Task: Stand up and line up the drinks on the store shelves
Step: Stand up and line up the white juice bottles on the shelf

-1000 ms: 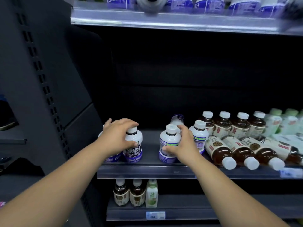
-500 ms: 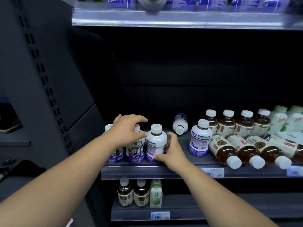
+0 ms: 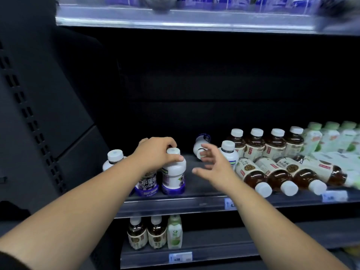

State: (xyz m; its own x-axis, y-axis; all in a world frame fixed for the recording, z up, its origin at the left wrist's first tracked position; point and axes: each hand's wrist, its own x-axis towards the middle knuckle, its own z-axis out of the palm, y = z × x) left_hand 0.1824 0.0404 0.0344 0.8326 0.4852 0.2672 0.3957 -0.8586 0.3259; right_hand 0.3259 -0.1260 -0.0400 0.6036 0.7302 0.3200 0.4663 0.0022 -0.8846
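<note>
right hand (image 3: 214,170) released bottle (image 3: 173,177), left hand (image 3: 155,153) gripping

Top-shelf bottles (image 3: 272,2) are blurred and cut by the upper edge. The left hand (image 3: 153,154) hides the top of a purple-labelled bottle (image 3: 147,185) and part of the cap on the gripped juice bottle (image 3: 173,176). The middle shelf's front-edge price tag (image 3: 334,196) is unreadable.

Purple-labelled bottles (image 3: 173,177) stand upright at left; brown tea bottles (image 3: 251,173) lie toppled right.

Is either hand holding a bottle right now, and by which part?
The left hand grips the upright purple-labelled bottle by its white cap, from above. The right hand is open, holding nothing.
</note>
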